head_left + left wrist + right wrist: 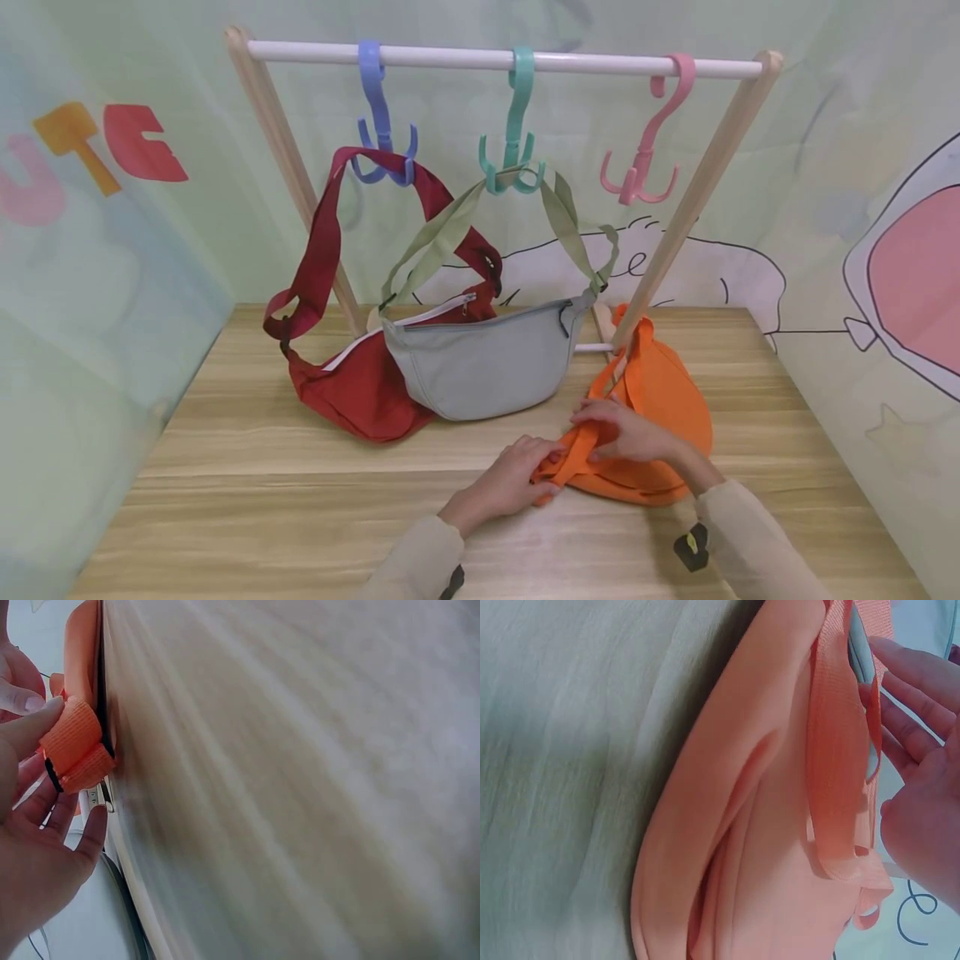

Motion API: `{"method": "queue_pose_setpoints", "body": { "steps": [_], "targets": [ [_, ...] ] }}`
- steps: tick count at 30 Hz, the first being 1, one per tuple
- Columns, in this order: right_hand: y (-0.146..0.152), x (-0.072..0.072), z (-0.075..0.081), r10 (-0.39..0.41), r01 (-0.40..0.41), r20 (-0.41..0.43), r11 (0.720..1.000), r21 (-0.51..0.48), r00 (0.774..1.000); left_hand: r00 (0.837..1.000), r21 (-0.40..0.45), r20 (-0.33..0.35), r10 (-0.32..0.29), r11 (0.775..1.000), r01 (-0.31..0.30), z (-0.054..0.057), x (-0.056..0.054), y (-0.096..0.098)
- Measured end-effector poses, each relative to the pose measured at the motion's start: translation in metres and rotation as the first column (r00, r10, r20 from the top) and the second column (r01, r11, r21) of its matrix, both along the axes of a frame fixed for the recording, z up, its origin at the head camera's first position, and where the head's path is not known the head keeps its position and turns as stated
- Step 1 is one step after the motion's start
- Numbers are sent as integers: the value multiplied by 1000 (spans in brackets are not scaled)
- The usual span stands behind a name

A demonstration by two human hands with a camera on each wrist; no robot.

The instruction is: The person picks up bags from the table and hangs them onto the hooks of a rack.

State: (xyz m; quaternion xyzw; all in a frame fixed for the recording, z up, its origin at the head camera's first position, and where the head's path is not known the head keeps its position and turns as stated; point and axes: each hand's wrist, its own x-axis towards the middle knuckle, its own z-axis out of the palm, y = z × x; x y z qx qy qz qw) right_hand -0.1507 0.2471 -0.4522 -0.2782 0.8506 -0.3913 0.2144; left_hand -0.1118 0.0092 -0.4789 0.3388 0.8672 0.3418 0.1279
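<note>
An orange waist bag (671, 408) lies at the right of the table, its strap (836, 750) looped across its front. My left hand (517, 475) pinches the near end of that strap. In the left wrist view the thumb presses on the doubled orange webbing (79, 739), while the lower fingers spread loosely. At the strap's middle is my right hand (630, 433). Its fingers (915, 682) reach out fairly straight and touch the webbing, with the thumb apart from it. A grey waist bag (487, 358) hangs by its strap from the green hook (516, 125).
A red waist bag (360, 392) hangs from the blue hook (378, 108), partly behind the grey one. The pink hook (648, 142) carries nothing. All hooks sit on a white rail (450, 57) between wooden posts (697, 192), standing on the wooden table (285, 508).
</note>
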Motion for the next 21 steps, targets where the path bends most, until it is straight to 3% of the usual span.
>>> {"method": "queue_pose_setpoints", "body": {
  "steps": [3, 16, 21],
  "targets": [
    [3, 1, 1, -4, 5, -4, 1000, 14, 1000, 1000, 0, -6, 2, 1000, -2, 0, 0, 0],
    [23, 10, 3, 52, -33, -164, 993, 116, 985, 999, 9, -46, 11, 1000, -11, -2, -1, -1],
    [31, 15, -1, 31, -13, -149, 992, 124, 988, 999, 8, -38, 14, 1000, -13, -3, -1, -1]
  ]
}}
